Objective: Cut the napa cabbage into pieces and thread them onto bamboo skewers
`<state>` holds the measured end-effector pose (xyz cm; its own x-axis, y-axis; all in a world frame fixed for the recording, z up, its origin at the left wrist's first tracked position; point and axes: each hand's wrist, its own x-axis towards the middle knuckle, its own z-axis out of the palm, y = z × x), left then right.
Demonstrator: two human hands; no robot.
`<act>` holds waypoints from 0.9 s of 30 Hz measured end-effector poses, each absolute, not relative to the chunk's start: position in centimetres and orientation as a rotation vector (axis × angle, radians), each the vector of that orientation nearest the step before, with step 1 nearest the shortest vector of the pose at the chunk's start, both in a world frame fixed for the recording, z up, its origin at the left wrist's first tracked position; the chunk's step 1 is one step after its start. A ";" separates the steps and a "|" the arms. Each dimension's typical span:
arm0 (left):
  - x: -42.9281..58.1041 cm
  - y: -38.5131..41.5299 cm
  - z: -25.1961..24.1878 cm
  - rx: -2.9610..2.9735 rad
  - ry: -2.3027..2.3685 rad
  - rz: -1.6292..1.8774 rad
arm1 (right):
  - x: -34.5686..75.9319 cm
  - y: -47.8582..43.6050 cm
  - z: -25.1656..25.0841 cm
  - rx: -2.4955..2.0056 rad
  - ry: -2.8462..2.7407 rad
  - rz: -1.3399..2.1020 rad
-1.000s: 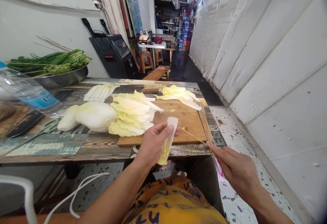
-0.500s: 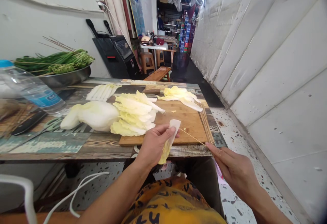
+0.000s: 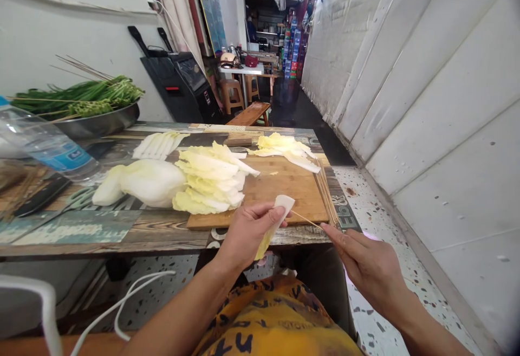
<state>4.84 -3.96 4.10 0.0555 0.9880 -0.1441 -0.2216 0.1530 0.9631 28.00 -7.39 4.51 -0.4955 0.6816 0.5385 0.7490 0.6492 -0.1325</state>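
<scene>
My left hand [image 3: 252, 232] is closed on a narrow strip of napa cabbage leaf [image 3: 284, 202], white end up and yellow end hanging down. Between thumb and fingers my right hand [image 3: 363, 258] grips a thin bamboo skewer [image 3: 307, 219]. The skewer's far end meets the leaf beside my left fingers; whether it has gone through is hidden. Both hands are over the near edge of a wooden cutting board [image 3: 280, 185]. A pile of cut cabbage leaves [image 3: 213, 177] lies on its left side, and more leaf pieces [image 3: 284, 147] lie at its far edge.
More skewers [image 3: 325, 191] lie along the board's right edge. Left of the board are a cabbage [image 3: 152, 182], scissors [image 3: 81, 198], a black-handled knife [image 3: 43, 198] and a water bottle [image 3: 60, 153]. Behind them is a metal bowl [image 3: 101, 120] of skewered greens. White cabbage strips [image 3: 158, 146] lie farther back.
My right hand has come slightly left, and less of the skewer shows between the hands. The leaf strip in my left hand has shifted a little right and down. The whole view has turned slightly.
</scene>
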 end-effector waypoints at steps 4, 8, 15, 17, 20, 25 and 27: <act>5.1 -4.0 3.9 0.960 1.119 1.172 | 28.0 -7.4 4.6 -1.125 -2.300 -0.138; 5.2 -4.2 4.0 0.989 1.156 1.158 | 28.1 -7.4 4.5 -1.133 -2.291 -0.127; 5.2 -4.4 4.2 1.014 1.144 1.126 | 28.1 -7.3 4.6 -1.110 -2.283 -0.132; 5.2 -4.5 4.2 1.009 1.136 1.108 | 28.1 -7.3 4.6 -1.111 -2.286 -0.096; 5.1 -4.5 4.2 0.971 1.100 1.076 | 28.2 -7.1 4.5 -1.111 -2.275 -0.020; 4.9 -4.7 4.2 0.941 1.072 1.046 | 28.1 -6.7 5.2 -1.040 -2.231 0.189; 4.9 -4.7 4.3 0.947 1.063 1.043 | 28.1 -6.5 5.5 -1.021 -2.230 0.266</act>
